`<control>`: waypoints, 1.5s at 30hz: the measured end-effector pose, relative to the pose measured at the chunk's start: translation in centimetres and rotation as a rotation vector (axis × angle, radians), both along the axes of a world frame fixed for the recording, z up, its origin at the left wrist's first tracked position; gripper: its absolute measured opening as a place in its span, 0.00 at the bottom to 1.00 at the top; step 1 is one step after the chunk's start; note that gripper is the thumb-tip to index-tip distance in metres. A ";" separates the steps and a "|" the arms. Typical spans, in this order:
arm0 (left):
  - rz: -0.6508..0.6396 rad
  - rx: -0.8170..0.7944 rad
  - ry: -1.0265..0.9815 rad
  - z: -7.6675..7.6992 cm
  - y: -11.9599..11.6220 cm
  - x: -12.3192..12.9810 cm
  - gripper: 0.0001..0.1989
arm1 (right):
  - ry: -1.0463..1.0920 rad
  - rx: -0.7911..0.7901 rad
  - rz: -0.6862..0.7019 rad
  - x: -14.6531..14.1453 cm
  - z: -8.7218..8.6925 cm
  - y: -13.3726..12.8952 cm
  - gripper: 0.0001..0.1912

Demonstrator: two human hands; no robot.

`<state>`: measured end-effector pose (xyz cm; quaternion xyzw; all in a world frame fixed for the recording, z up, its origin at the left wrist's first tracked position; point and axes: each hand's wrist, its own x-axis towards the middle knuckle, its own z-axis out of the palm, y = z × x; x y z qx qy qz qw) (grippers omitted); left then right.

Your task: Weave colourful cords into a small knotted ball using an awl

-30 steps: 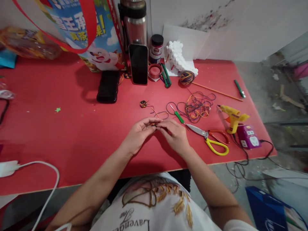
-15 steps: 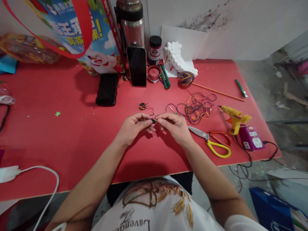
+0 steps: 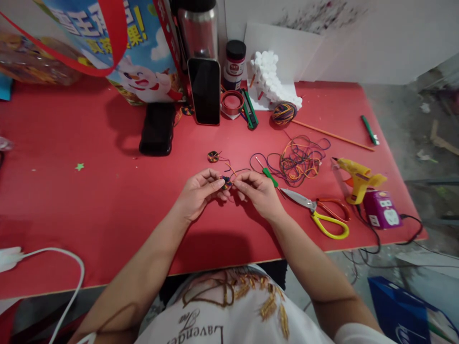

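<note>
Between thumb and fingers, my left hand [image 3: 202, 191] pinches a small round piece of multicoloured cord work [image 3: 226, 182]. Close against its right side, my right hand [image 3: 256, 191] pinches the multicoloured cord [image 3: 233, 173], whose orange end sticks up past the fingertips. A second small round cord piece [image 3: 213, 156] lies on the table just beyond my hands. To the right is a loose tangle of the cord [image 3: 299, 162]. A green-handled hook tool [image 3: 270, 177] lies beside my right hand, next to scissors [image 3: 315, 208] with one red and one yellow handle.
A yellow glue gun [image 3: 358, 179] and a purple power block [image 3: 382, 210] stand at the right edge. Behind are a cord ball [image 3: 284, 113], an orange stick [image 3: 337, 136], a green cutter [image 3: 251, 110], a propped phone [image 3: 204, 91], a black case [image 3: 157, 129] and a bag [image 3: 147, 57].
The round cord piece has turned to show more of its face at my left fingertips. My right hand has shifted slightly, uncovering the green handle. The whole view has moved a little.
</note>
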<state>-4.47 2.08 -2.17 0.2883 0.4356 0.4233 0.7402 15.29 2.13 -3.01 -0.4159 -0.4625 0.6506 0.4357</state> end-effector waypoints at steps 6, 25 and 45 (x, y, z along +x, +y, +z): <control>0.011 -0.050 -0.019 -0.2 0.1 -0.1 0.20 | -0.031 0.022 -0.013 -0.2 0.0 -0.1 0.15; 0.021 -0.022 0.010 -0.3 -0.4 0.2 0.20 | 0.102 -0.117 0.010 -0.6 0.0 -0.3 0.21; 0.022 0.309 0.235 -1.0 -0.8 0.7 0.27 | 0.151 -0.233 -0.006 -1.1 -0.1 -0.3 0.20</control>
